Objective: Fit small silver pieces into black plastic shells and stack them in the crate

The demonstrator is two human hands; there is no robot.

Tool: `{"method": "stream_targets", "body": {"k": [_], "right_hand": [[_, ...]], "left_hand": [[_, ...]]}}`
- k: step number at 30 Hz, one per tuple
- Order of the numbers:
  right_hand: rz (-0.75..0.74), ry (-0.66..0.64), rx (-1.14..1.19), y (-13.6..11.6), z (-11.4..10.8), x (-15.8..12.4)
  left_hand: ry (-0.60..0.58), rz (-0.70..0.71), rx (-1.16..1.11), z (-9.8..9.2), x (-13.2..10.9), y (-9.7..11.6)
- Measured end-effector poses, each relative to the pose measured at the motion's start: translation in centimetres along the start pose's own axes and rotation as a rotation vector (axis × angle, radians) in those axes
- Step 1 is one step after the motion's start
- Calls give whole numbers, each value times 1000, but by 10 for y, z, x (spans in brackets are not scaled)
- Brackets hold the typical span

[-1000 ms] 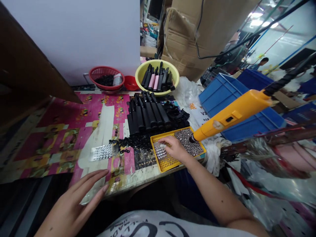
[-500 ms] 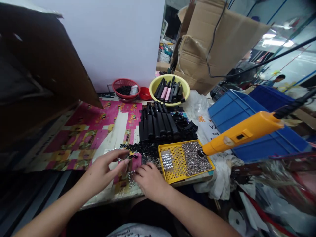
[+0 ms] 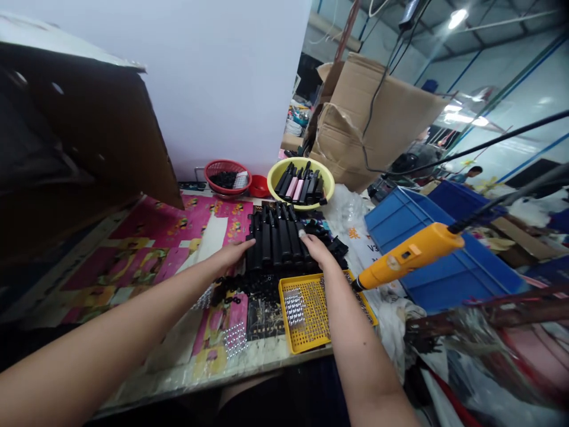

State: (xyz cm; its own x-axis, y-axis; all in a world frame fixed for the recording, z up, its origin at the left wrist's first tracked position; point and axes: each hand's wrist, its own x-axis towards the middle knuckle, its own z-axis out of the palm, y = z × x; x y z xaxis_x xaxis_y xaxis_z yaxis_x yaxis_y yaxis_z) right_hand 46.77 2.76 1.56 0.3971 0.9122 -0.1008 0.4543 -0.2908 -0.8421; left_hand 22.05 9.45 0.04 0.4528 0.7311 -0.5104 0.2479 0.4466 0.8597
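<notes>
A row of long black plastic handle-like pieces (image 3: 276,240) with narrow far ends lies on the table, side by side. My left hand (image 3: 235,254) is at the row's left edge, its thumb against the outer piece and the other fingers mostly hidden. At the right edge, my right hand (image 3: 313,245) closes in with its thumb on the pieces; its remaining fingers are partly out of sight. The hands clasp the row between them. Nearer my body lie small black ring-like parts (image 3: 262,286) and a patch of shiny round metal bits (image 3: 235,340).
Under my right forearm sits a yellow perforated tray (image 3: 284,314) with small metal parts. A yellow power screwdriver (image 3: 406,256) hangs at the right, before a blue crate (image 3: 395,216). Behind are a yellow basin (image 3: 329,181), a red basket (image 3: 213,184) and a cardboard box (image 3: 164,157) at left.
Both hands have left the small parts at the table's front and reached forward to the two sides of the black row. The view has tilted upward.
</notes>
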Motion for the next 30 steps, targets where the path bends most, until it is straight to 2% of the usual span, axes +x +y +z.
{"method": "stream_targets", "body": {"k": [3,7,11,15,19,24,30], "right_hand": [[-29,-125,45,-6,12,0],[-45,-242,109,-20,13,-5],[-60,-290,123,-23,10,-2],[-83,-312,118,-25,21,0],[-94,-331,130,-36,39,2],[-83,-351,154,-53,68,1],[-154,-308,202,-65,108,-4]], "left_hand": [[-65,-25,-49,2,0,6],[-105,-12,-58,2,2,7],[-93,51,-23,2,7,4],[-50,85,-30,-3,5,2],[-47,74,-36,-19,4,0],[12,68,-25,-50,7,-9],[54,79,-1,-82,1,-20]]}}
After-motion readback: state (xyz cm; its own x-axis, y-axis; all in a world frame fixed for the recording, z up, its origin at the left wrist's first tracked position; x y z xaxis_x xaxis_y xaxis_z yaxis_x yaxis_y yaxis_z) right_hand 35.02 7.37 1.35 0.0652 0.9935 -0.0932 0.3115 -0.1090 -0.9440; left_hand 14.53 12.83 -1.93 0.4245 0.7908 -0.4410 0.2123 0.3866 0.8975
